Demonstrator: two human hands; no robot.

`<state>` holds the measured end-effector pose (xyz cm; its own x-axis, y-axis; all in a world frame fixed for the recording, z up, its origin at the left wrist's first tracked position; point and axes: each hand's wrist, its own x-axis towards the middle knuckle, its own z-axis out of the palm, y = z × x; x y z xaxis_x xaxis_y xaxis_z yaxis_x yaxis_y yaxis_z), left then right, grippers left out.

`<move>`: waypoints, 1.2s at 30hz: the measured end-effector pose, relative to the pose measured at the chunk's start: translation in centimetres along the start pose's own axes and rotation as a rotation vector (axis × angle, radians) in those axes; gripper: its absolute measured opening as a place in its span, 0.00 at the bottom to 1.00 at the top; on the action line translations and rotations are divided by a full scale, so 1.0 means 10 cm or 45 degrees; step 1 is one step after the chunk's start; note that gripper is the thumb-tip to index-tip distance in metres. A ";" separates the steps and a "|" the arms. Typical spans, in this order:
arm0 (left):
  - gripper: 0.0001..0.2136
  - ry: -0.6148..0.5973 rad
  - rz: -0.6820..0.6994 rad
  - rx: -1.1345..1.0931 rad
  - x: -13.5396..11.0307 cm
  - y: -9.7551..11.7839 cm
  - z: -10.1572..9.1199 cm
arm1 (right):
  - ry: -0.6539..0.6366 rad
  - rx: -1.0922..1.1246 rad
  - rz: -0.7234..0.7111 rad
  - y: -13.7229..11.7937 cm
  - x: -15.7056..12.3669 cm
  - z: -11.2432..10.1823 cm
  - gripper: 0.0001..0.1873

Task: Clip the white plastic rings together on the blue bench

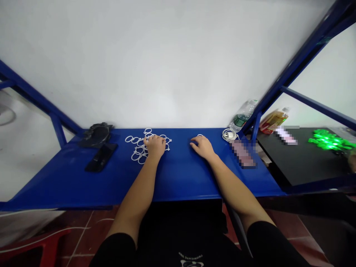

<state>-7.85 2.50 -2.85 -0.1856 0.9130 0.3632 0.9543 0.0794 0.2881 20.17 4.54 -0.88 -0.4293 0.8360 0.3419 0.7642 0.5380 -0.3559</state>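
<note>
On the blue table point(180, 178) lies a loose pile of white rings point(136, 156), which look like cable ties closed into loops with small heads. My left hand point(155, 146) rests palm down over the right part of this pile, fingers bent and spread, hiding some of the rings. Further right, my right hand point(203, 147) lies low over the table with its thumb apart from the fingers. Just behind its fingers the edge of one white ring point(199, 135) shows; whether the fingertips touch it is hidden.
Left of the pile are a black phone point(101, 157) and a dark bundle point(97, 133). To the right lie a coiled white cable with charger point(230, 135), a clear bottle point(243, 116) and a pixelated item point(243, 154). Blue frame bars point(257, 122) flank the table; glowing green pieces point(330, 140) sit beyond.
</note>
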 end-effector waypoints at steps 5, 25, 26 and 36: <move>0.11 -0.057 -0.022 0.040 -0.01 0.00 -0.03 | -0.167 0.093 -0.170 -0.07 -0.01 0.08 0.14; 0.09 0.181 0.377 -1.290 -0.46 0.78 -0.24 | 0.497 0.313 -0.469 -0.35 -0.13 0.04 0.11; 0.09 0.175 0.376 -1.307 -0.47 0.79 -0.24 | 0.515 0.310 -0.478 -0.35 -0.13 0.04 0.11; 0.08 0.260 0.469 -1.152 -0.44 0.73 -0.25 | 0.551 0.344 -0.471 -0.36 -0.13 0.01 0.10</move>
<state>-0.68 -1.96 -0.15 -0.0317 0.7265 0.6864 0.4385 -0.6070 0.6627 17.93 1.48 -0.14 -0.3648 0.5004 0.7852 0.4295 0.8387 -0.3350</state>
